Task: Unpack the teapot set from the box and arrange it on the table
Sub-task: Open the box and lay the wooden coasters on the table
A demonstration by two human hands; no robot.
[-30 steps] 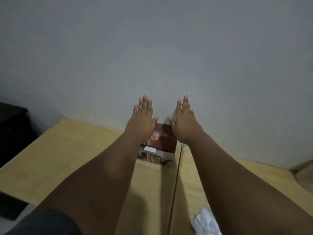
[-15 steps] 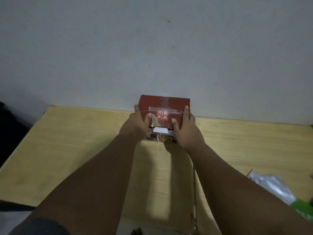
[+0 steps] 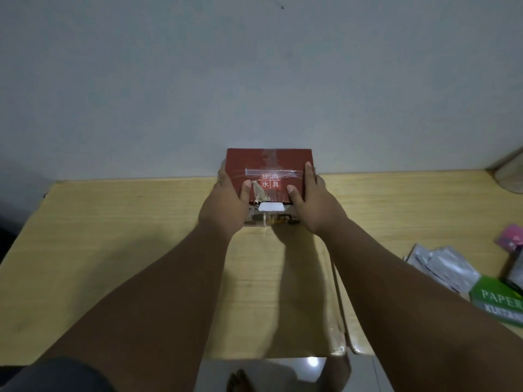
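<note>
Head view shows us a dark red box (image 3: 268, 168) at the far edge of the pale wooden bench (image 3: 127, 227), its back against the grey wall (image 3: 254, 80). On the box lid we can read four white Chinese characters set in a two-by-two grid, 经典 over 水具, with strips of clear tape crossing the lid above and beside them. A white blank sticker (image 3: 271, 206) sits on the front edge of the box, and below it a printed band runs along the front face, too small for us to make out.

Our left hand (image 3: 229, 202) clasps the left side of the box, thumb pressed on the lid and fingers wrapped round the left wall. Our right hand (image 3: 312, 202) clasps the right side of the box the same way, thumb on the lid near the characters, index finger lying along the right edge. The box is thus clamped between both hands, the characters showing between the two thumbs. We cannot tell whether the box rests on the bench or is lifted just off it.

To the right of the box, well apart from it, a green pack (image 3: 498, 304) shows the white word "PAPER", cut off by the frame edge, with a second line below too blurred to read. Silver foil packets (image 3: 444, 267) lie just beyond it, and a pink item (image 3: 510, 240) lies near those.
</note>
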